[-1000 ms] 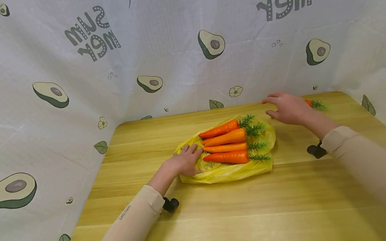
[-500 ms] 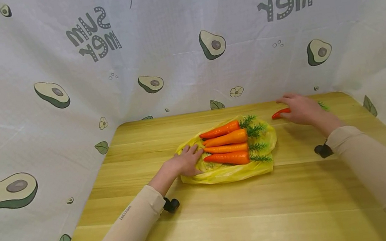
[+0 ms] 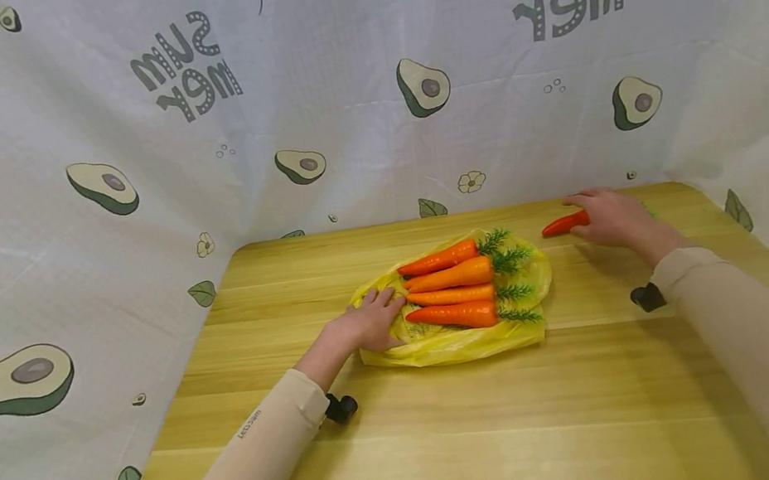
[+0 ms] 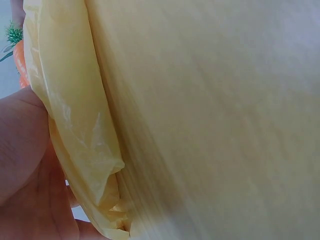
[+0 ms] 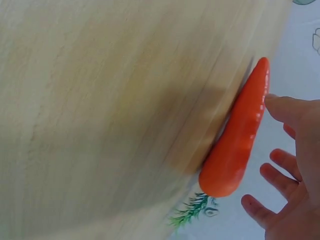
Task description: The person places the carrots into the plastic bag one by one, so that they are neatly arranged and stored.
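A yellow plastic bag [image 3: 462,348] lies spread on the table, with several orange carrots [image 3: 455,315] with green tops side by side on it. My left hand [image 3: 370,322] rests on the bag's left end, fingers spread, near the carrot tips. In the left wrist view, the folded bag edge [image 4: 75,95] runs along that hand. Farther right lies a separate red-orange carrot [image 5: 235,145], its tip pointing left. Over it is my right hand [image 3: 611,217], fingers apart, thumb tip right at the carrot's side in the right wrist view. The hand hides most of this carrot in the head view.
The wooden table [image 3: 432,442] stretches toward me in front of the bag. A white curtain [image 3: 343,70] printed with avocados hangs behind its back edge and along both sides.
My right hand has moved right, away from the bag, over the separate carrot, baring the carrot's tip. The left hand, the bag and the carrots on it have stayed put.
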`<state>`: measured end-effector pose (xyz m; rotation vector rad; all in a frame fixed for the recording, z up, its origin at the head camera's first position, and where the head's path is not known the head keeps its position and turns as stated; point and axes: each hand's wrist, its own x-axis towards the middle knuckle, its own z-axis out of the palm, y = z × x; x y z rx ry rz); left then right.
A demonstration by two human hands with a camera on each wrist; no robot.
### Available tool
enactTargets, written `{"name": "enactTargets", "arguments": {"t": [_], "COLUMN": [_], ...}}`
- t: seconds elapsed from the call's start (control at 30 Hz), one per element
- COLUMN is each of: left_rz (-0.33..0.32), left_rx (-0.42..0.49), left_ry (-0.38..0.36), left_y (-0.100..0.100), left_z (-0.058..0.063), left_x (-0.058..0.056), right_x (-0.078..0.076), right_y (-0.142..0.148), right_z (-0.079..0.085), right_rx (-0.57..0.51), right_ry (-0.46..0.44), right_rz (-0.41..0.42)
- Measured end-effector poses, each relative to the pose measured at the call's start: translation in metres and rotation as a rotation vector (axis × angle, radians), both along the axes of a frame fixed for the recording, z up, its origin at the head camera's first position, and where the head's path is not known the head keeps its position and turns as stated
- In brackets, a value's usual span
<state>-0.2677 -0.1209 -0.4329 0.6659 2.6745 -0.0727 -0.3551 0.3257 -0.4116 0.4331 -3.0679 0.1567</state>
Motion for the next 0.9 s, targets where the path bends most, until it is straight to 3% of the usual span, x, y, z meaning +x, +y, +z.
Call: {"name": "enactTargets", "arguments": {"t": [0.5,0.9], "left_rz": [-0.003,0.005], "left_rx": [-0.002,0.019], "left_ry": [-0.006,-0.005], "left_y": [0.0,0.0], "left_z": [0.001,0.002], "left_x": [0.0,0.001], "right_x": [0.0,0.003], "right_y": [0.009,0.01], "right_z": [-0.006,-0.005], "right_rx": [0.0,0.07], "right_ry": [-0.09,-0.071], "right_rz": [-0.081,-0.06]}}
